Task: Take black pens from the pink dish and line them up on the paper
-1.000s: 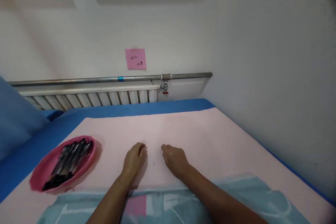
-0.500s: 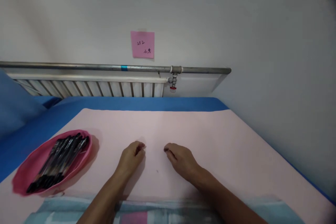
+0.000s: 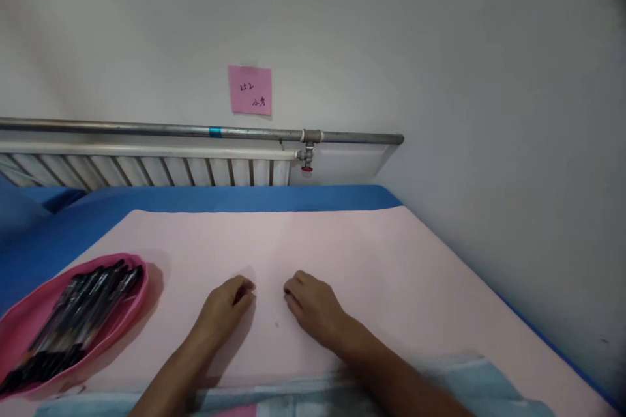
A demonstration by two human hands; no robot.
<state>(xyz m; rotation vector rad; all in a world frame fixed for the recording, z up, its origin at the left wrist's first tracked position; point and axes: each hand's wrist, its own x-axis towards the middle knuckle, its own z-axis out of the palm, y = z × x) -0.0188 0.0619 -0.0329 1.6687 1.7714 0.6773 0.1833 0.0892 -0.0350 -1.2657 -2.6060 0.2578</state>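
Note:
My left hand [image 3: 223, 308] and my right hand [image 3: 309, 305] rest close together on a pale pink sheet [image 3: 342, 254], knuckles up and fingers curled under. Nothing shows in either hand. A pink oval tray [image 3: 29, 319] lies at the left, an arm's reach from my left hand, and holds several black pens [image 3: 73, 319].
The pink sheet lies on a blue surface [image 3: 235, 199]. A white wall runs along the right. At the back are a radiator [image 3: 147, 169], a metal pipe [image 3: 195, 131] with a red valve [image 3: 306, 171], and a pink sticky note [image 3: 249, 89]. Light teal fabric [image 3: 469, 391] covers the near edge.
The view has swung, so the tray now sits further left and lower in the picture. Both hands keep their curled pose on the sheet.

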